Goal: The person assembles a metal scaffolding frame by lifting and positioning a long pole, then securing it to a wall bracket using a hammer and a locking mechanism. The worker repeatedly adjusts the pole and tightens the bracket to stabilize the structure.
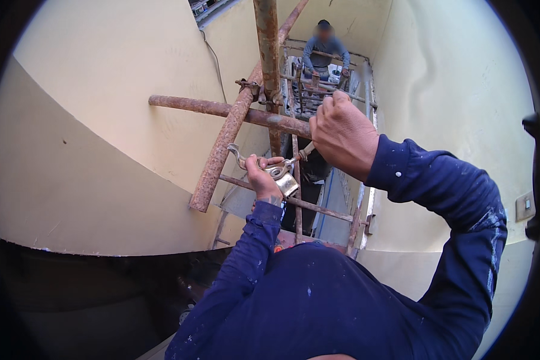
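A brass-coloured scaffold coupler (286, 182) hangs open in front of me, its hooked flap spread to the left. My left hand (263, 179) is closed on its body. A swing bolt (306, 150) sticks out of the coupler toward the upper right, just below my right hand (345, 135). That hand is a fist with its back toward me, so whatever its fingers hold is hidden. A rusty horizontal pipe (222, 108) runs from the left up to the right fist; whether the fist touches it I cannot tell.
A slanting rusty pipe (227, 141) and an upright pipe (267, 48) cross the horizontal one, with a fixed coupler (250, 89) by the crossing. Lower scaffold bars (321, 209) span below. Cream walls (456, 90) flank me. Another person (324, 51) stands beyond, at more scaffolding.
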Tool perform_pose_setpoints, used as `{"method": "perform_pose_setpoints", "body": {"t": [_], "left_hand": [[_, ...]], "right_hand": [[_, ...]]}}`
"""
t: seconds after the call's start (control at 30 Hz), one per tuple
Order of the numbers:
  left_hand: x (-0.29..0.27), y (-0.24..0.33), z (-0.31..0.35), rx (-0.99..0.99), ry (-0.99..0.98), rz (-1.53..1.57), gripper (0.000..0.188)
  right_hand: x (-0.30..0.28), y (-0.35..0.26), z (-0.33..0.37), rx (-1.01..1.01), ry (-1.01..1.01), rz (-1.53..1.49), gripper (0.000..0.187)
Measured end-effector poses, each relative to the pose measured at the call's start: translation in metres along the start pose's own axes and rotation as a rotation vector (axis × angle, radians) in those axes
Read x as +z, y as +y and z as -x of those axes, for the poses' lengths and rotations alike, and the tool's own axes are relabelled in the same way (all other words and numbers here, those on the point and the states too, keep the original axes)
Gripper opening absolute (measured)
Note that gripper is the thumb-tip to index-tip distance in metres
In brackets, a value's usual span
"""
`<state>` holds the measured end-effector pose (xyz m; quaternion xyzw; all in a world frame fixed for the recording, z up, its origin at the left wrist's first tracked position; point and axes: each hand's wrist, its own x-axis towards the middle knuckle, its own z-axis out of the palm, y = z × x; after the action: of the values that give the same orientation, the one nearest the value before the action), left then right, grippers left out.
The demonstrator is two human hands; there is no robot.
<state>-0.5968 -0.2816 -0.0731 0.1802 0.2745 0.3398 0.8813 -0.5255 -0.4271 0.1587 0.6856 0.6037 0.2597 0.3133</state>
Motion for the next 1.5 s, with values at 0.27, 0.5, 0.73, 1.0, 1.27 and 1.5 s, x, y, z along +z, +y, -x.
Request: {"method": "perform_pose_setpoints", "body": {"t": [0.27,0.5,0.73,1.0,1.27,1.5], "left_hand": [[0.015,-0.039,-0.033,0.008,0.143,-0.044,0.035],[0.028,-0.01,-0.02,-0.101,-0.143,-0.176,0.034],[0.034,0.006,0.025,-0.406,-0.233,-0.064,0.035],[0.025,0.08,0.062,-0.638,-0.563,-0.408,0.033],[0.007,0.067,0.059,-0.518,-0.496,-0.349,0.03],[-0.004,-0.058,0.008,-0.396,-0.021,-0.248,0.032]], "right_hand": [[0.049,-0.105,0.056,0.735,-0.188,-0.784,0.008],[0.099,-0.221,0.073,1.229,0.116,-2.227,0.021],[0.166,-0.255,0.053,1.199,0.449,-1.587,0.032],[0.162,-0.087,0.038,0.19,0.558,-0.769,0.05],[0.065,0.035,0.018,-0.27,-0.461,-0.743,0.061],[0.017,-0.017,0.023,-0.2,-0.106,-0.009,0.023]]}}
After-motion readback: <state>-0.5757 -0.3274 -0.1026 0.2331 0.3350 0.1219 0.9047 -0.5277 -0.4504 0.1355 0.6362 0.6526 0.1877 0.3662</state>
